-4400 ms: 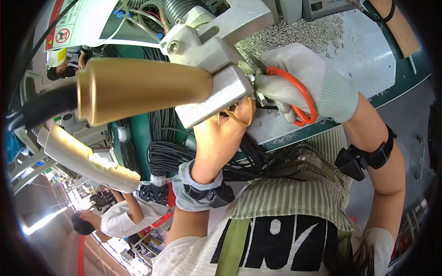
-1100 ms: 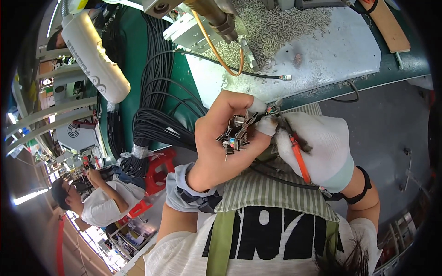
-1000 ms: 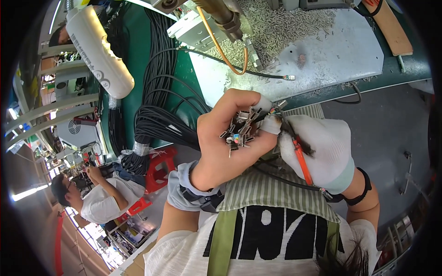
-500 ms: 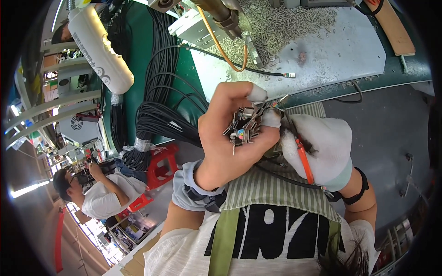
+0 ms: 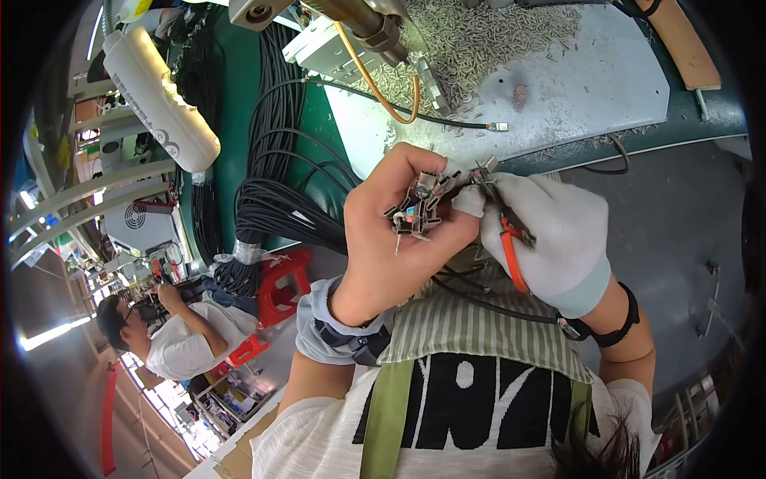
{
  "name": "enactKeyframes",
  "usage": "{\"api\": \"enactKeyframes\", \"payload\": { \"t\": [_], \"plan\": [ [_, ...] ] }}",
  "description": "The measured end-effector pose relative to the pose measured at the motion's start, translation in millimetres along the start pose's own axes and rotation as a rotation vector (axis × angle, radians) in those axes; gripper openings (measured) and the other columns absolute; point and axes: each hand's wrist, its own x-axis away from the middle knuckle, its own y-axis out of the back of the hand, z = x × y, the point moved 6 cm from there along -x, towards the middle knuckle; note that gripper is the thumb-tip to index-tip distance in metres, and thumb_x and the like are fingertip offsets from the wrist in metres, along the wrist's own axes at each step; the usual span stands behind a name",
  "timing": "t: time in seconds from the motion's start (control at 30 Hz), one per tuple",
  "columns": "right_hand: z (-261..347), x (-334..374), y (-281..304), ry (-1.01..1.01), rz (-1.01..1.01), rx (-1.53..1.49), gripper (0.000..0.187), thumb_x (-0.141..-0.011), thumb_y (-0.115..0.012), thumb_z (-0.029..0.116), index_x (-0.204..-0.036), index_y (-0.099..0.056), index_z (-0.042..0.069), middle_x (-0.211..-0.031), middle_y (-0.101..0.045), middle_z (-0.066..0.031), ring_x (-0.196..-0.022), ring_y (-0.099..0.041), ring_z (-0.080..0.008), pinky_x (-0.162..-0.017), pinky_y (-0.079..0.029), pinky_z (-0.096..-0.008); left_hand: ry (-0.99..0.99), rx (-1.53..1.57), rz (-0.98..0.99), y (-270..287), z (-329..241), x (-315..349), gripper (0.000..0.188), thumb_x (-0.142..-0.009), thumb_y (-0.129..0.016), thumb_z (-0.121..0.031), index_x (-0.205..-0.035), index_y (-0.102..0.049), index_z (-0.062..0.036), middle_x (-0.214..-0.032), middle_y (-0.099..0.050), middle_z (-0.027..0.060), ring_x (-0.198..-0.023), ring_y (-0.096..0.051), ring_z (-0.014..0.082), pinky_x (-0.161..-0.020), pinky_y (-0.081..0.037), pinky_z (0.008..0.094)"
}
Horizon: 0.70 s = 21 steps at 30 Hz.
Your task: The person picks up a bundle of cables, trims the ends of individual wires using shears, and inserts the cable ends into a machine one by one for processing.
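Observation:
My left hand [image 5: 375,247], bare except for white coverings on the thumb and a fingertip, is closed around a cluster of small metal cable connectors [image 5: 415,214]. One silvery connector [image 5: 488,166] sticks out beyond the left fingertips, beside the tool tip. In a white glove, my right hand [image 5: 562,235] is wrapped round red-handled pliers [image 5: 511,254]. Their dark jaws point up and left at that connector, almost meeting my left fingertips. Whether the jaws touch the connector is hard to make out. Black cables [image 5: 499,306] hang below both hands, over the striped apron.
A metal plate [image 5: 590,96] on the green bench carries a heap of tiny metal pieces [image 5: 511,44]. Above it stands a machine head [image 5: 375,32]. Thick bundles of black cable [image 5: 275,203] and a white lamp [image 5: 163,104] are at left. A co-worker [image 5: 187,335] sits far left.
My right hand has turned and shifted slightly up and left, and the pliers with it. The connectors in my left hand have tilted a little. The whole view has shifted slightly.

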Motion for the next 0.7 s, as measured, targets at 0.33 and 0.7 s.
{"api": "enactKeyframes", "payload": {
  "t": [0.33, 0.7],
  "plan": [
    [-45, 21, 60, -0.342, -0.360, -0.594, 0.023, -0.085, -0.054, 0.015, -0.095, -0.059, -0.005, -0.064, -0.058, -0.0085, -0.053, -0.055, -0.0123, -0.049, -0.041, -0.0240, 0.212, 0.101, -0.113, 21, 39, -26, 0.015, -0.078, -0.064, -0.001, -0.092, -0.058, 0.0022, -0.067, -0.053, -0.0031, -0.054, -0.044, 0.0010, -0.047, -0.033, 0.0181],
    [-54, -83, -38, -0.287, 0.146, -0.479, 0.024, -0.085, -0.059, 0.020, -0.076, -0.054, -0.002, -0.054, -0.051, -0.0099, -0.049, -0.057, -0.0223, -0.045, -0.043, -0.0309, 0.329, 0.494, 0.094, 34, 53, -84, 0.003, -0.080, -0.059, -0.004, -0.078, -0.057, -0.0024, -0.055, -0.041, -0.0045, -0.042, -0.032, 0.0031, -0.040, -0.022, 0.0209]
  ]
}}
